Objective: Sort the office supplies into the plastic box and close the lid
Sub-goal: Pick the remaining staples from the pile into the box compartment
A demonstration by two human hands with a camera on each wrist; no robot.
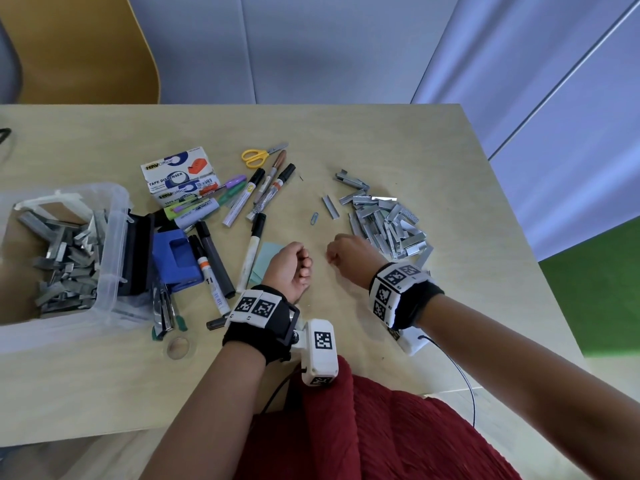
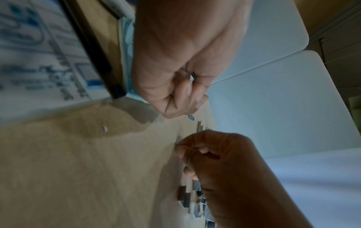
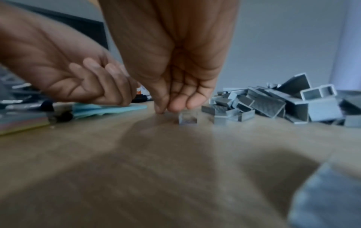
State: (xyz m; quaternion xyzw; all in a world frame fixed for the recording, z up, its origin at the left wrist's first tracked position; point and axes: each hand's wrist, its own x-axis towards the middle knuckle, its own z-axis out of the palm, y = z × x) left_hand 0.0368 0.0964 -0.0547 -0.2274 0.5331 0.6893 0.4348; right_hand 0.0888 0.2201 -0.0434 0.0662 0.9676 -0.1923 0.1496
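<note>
A clear plastic box (image 1: pixel 112 282) at the left holds several staple strips (image 1: pixel 69 258). A pile of loose staple strips (image 1: pixel 384 220) lies at the right. My left hand (image 1: pixel 304 265) is a curled fist on the table's middle; in the left wrist view a bit of shiny staple metal (image 2: pixel 192 76) shows between its fingers (image 2: pixel 187 92). My right hand (image 1: pixel 332 254) points down at the pile's near edge. Its thumb and forefinger (image 3: pixel 161 110) pinch together on the table top, and a small staple block (image 3: pixel 187 118) sits against the other fingertips.
Markers (image 1: pixel 259 192), yellow scissors (image 1: pixel 258 156), tape dispenser boxes (image 1: pixel 180 178), a blue hole punch (image 1: pixel 175 258) and teal sticky notes (image 1: pixel 266 258) lie between box and hands. A paper clip (image 1: pixel 314 218) and one staple strip (image 1: pixel 330 207) lie beyond the hands. A tape roll (image 1: pixel 178 346) sits near the front edge.
</note>
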